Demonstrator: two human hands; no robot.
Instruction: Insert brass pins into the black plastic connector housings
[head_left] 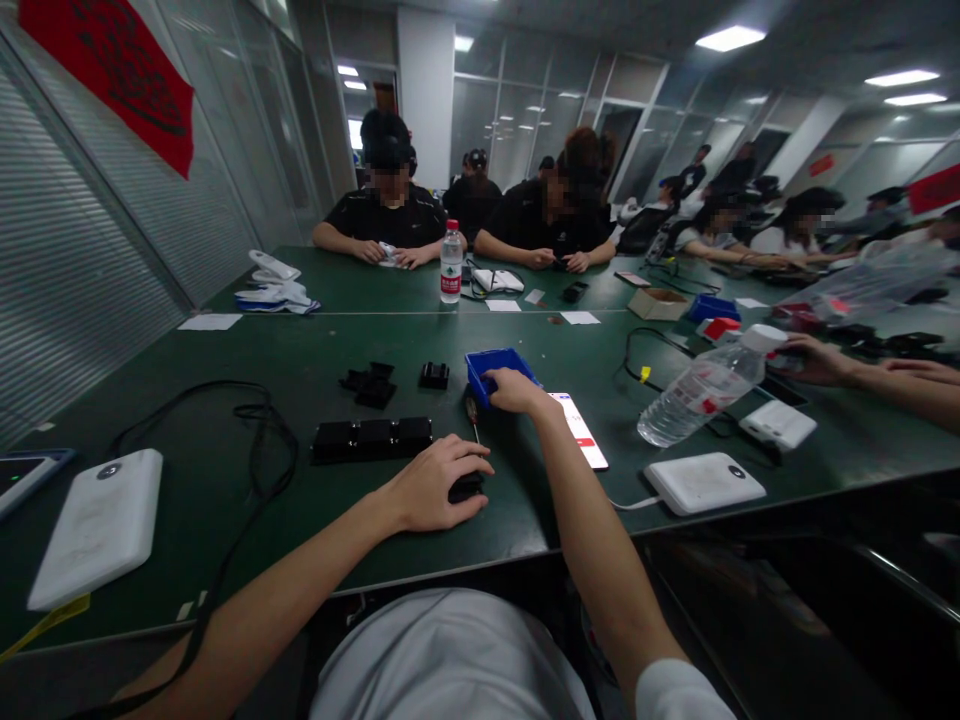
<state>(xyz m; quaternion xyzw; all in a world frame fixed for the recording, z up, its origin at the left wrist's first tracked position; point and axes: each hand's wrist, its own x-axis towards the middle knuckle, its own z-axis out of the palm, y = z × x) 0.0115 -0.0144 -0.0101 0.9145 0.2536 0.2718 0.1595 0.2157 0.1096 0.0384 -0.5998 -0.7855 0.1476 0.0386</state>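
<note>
My left hand [435,487] rests on the green table [225,350], its fingers curled over a small black part [466,487]. My right hand [514,390] reaches forward into a small blue bin [487,365]; its fingertips are bent at the bin's rim and what they pinch is hidden. A screwdriver [472,413] lies between the two hands. A row of black plastic parts [371,438] sits just left of my left hand, with more black pieces [371,385] and a black block [433,375] beyond.
A phone [581,430] with a lit screen lies by my right forearm. White power banks [705,482] [97,525], a tipped water bottle [705,385], black cables [255,440] and another person's hand [817,360] lie around. Several people work at the far side.
</note>
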